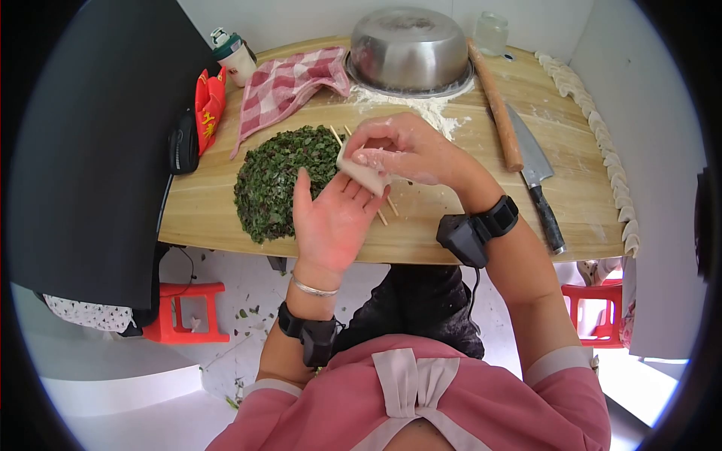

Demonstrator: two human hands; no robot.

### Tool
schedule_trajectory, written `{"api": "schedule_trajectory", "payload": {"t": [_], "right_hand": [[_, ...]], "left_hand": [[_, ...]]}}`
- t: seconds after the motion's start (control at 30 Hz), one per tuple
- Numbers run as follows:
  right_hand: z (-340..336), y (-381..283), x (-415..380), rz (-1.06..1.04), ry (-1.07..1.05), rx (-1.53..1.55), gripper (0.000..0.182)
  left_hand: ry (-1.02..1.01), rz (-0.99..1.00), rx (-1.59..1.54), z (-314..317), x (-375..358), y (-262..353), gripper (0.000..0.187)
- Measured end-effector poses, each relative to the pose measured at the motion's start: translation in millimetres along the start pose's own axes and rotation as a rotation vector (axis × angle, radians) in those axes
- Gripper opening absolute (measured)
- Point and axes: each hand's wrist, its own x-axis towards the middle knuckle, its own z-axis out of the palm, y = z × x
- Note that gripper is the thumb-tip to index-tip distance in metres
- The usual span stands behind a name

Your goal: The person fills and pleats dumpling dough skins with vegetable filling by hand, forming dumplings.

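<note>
A pale dumpling wrapper (362,176) is held over the table by my right hand (410,150), thumb and fingers pinching its upper edge. My left hand (329,227) is palm up with its fingers stretched out, its fingertips touching the wrapper's lower side. Beneath and to the left lies a large mound of chopped green leaves (263,177). A pair of chopsticks (384,216) sticks out from under my hands, partly hidden by them. Flour dusts my right fingers.
An upturned steel basin (406,56) stands at the back, with spilled flour (432,113) before it. To the right are a rolling pin (496,105), a cleaver (532,161) and a row of folded dumplings (605,146). A checked cloth (289,86), shaker bottle (235,56) and glass jar (491,34) sit behind.
</note>
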Motion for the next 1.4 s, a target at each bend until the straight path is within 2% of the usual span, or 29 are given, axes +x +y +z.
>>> {"api": "schedule_trajectory", "payload": {"t": [0.07,0.1,0.17,0.23,0.27,0.3,0.33,0.4,0.57,0.63,0.73,0.83,0.9,0.93,1.0,1.1,1.3,1.4], "right_hand": [[-2,-11,0,0.213,-0.086,0.278,0.015],[-4,-12,-1,0.216,-0.088,0.279,0.015],[-13,-9,-1,0.207,0.039,0.164,0.019],[-14,0,1,0.186,0.051,0.072,0.015],[-14,4,-1,0.184,-0.049,-0.201,0.012],[-14,2,-1,0.181,-0.150,-0.474,0.008],[-10,5,-3,0.182,-0.149,-0.474,0.008],[5,9,-5,0.053,-0.196,-0.571,0.006],[24,11,-4,0.034,-0.181,-0.590,0.008],[29,8,-4,0.018,-0.183,-0.578,0.009],[35,5,-5,0.101,-0.192,-0.559,0.012],[31,13,-4,0.121,-0.159,-0.688,0.015],[26,13,-4,-0.011,-0.146,-0.593,0.021],[29,11,-4,-0.012,-0.149,-0.593,0.021],[42,5,-4,-0.070,-0.256,-0.549,0.026],[58,8,-4,-0.130,-0.250,-0.638,0.027],[77,16,-2,-0.109,-0.176,-0.659,0.019],[78,20,1,-0.091,-0.204,-0.660,0.014]], "left_hand": [[-0.037,0.017,-0.021,3,-3,-2,0.071],[-0.079,0.036,-0.041,5,-4,-2,0.075],[-0.083,0.033,-0.028,8,-6,-1,0.075],[0.001,0.061,0.050,2,-5,4,0.063],[0.002,0.061,0.050,2,-5,5,0.063],[0.130,0.200,0.171,1,-4,7,0.056],[0.258,0.337,0.292,0,-4,9,0.048],[0.257,0.390,0.286,0,-7,22,0.044],[0.321,0.537,0.321,-1,-22,44,0.039],[0.325,0.540,0.316,-3,-25,47,0.038],[0.327,0.574,0.348,-7,-26,49,0.037],[0.317,0.566,0.314,-8,-27,50,0.037],[0.306,0.559,0.292,-9,-28,51,0.037],[0.308,0.561,0.290,-9,-29,50,0.037],[0.312,0.549,0.285,-8,-29,51,0.038],[0.280,0.525,0.324,-3,-33,48,0.041],[0.249,0.499,0.310,1,-42,42,0.041],[0.247,0.470,0.312,1,-47,39,0.041]]}}
